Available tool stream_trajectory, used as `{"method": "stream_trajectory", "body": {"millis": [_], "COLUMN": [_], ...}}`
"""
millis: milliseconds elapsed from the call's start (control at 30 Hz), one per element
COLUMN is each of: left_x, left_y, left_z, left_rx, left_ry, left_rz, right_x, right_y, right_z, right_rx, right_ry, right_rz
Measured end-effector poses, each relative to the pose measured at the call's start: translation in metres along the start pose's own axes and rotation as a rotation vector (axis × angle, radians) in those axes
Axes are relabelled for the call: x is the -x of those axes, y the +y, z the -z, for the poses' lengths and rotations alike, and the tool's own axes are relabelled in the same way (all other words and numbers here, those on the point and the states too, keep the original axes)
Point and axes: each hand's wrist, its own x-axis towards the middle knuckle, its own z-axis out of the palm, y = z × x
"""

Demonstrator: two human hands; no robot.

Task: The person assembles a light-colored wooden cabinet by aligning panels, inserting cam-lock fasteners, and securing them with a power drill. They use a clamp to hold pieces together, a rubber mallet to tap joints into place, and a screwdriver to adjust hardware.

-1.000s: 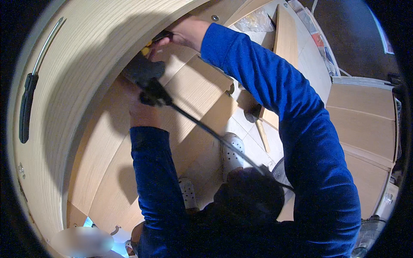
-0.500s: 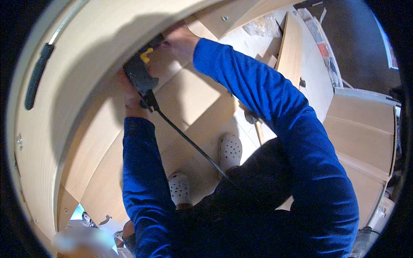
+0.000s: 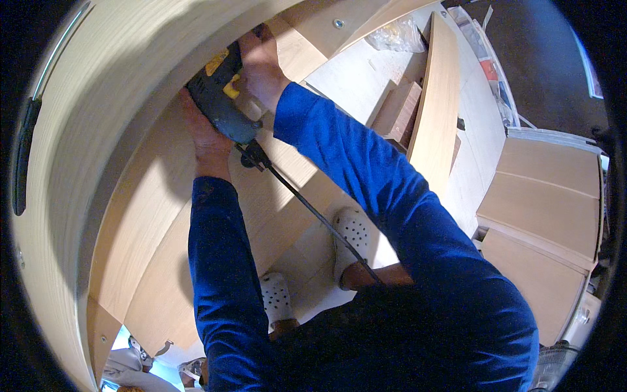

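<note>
Against the big wooden panel [image 3: 98, 130], the corded drill [image 3: 219, 104] had shifted higher than half a second before. Left hand [image 3: 202, 130] cupped its rear; right hand [image 3: 260, 65] wrapped closed around its front. Cord [image 3: 307, 206] trailed down past white clogs [image 3: 353, 235].

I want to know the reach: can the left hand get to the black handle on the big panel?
Probably not as things stand: the left hand is wrapped around the drill, and the handle sits far off on the panel.

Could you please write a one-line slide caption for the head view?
Both hands, left and right, grip a corded drill against a wooden panel.
</note>
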Motion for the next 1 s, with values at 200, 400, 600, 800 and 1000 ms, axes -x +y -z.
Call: {"method": "stream_trajectory", "body": {"millis": [200, 400, 600, 800, 1000], "left_x": [-0.011, -0.004, -0.012, 0.002, -0.001], "left_y": [-0.004, -0.003, -0.003, -0.004, -0.002], "left_z": [-0.013, 0.014, 0.021, -0.003, -0.012], "left_rx": [-0.036, 0.093, 0.356, -0.068, -0.166], "left_ry": [0.033, -0.269, 0.081, 0.023, 0.023], "left_rz": [0.018, 0.047, 0.254, -0.012, -0.031], "right_x": [-0.013, -0.010, -0.013, -0.029, -0.030], "right_y": [-0.001, 0.002, 0.012, 0.027, 0.027], "right_z": [-0.006, -0.010, -0.003, 0.009, 0.007], "right_rx": [-0.183, -0.228, -0.147, -0.138, -0.188], "right_ry": [0.156, 0.172, 0.110, 0.114, 0.112], "right_rz": [-0.217, -0.321, -0.223, -0.242, -0.209]}}
